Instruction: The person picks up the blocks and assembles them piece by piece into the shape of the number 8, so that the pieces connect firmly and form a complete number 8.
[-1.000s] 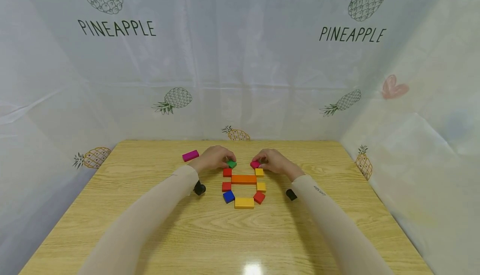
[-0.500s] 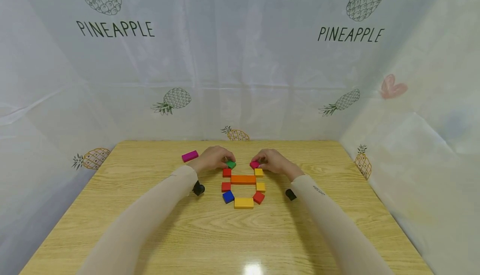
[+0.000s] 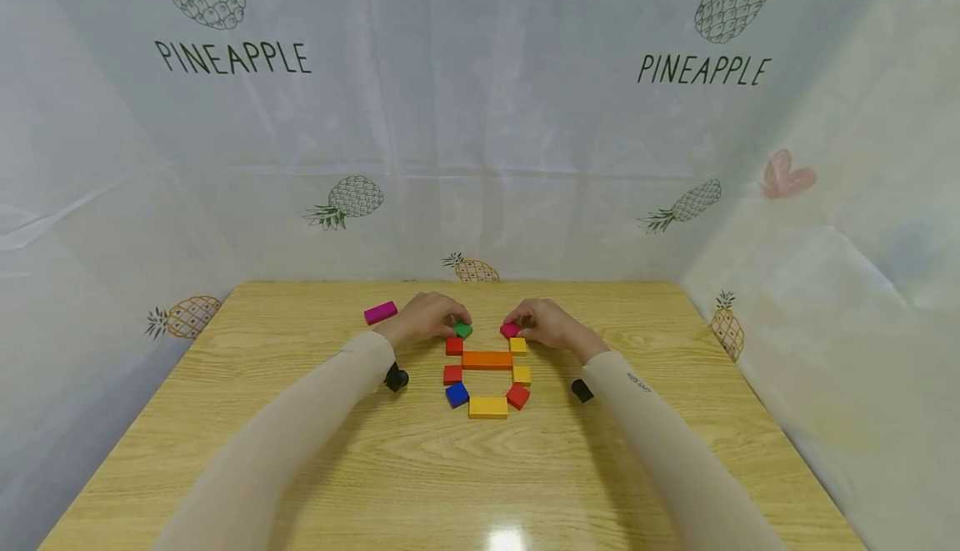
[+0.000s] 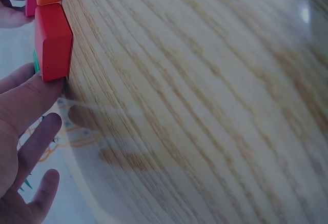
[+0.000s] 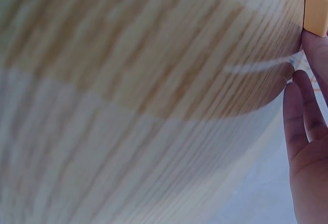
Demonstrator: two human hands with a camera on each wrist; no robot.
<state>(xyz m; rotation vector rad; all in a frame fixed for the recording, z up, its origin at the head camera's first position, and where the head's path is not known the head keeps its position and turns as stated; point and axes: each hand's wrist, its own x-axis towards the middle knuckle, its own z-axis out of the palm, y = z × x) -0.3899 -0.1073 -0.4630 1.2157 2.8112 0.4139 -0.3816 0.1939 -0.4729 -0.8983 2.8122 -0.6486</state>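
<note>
My left hand [image 3: 429, 318] pinches a small green block [image 3: 462, 330] at the far left end of a pattern of coloured blocks. Just in front of that block lies a red block [image 3: 454, 346], large in the left wrist view, where the green one is mostly hidden. Opposite, my right hand [image 3: 547, 323] pinches a small pink block [image 3: 511, 330], right behind a yellow block [image 3: 517, 346]. Between the two rows lies a long orange block [image 3: 487, 360]. Only the edge of a yellow block [image 5: 316, 8] shows in the right wrist view, beside my fingers.
Nearer, a red block [image 3: 453, 375] and a yellow block [image 3: 522, 375] continue the sides. A blue block [image 3: 457, 394], a long yellow block [image 3: 488, 407] and a tilted red block [image 3: 518, 396] form the near end. A long magenta block [image 3: 381, 312] lies apart, behind my left wrist.
</note>
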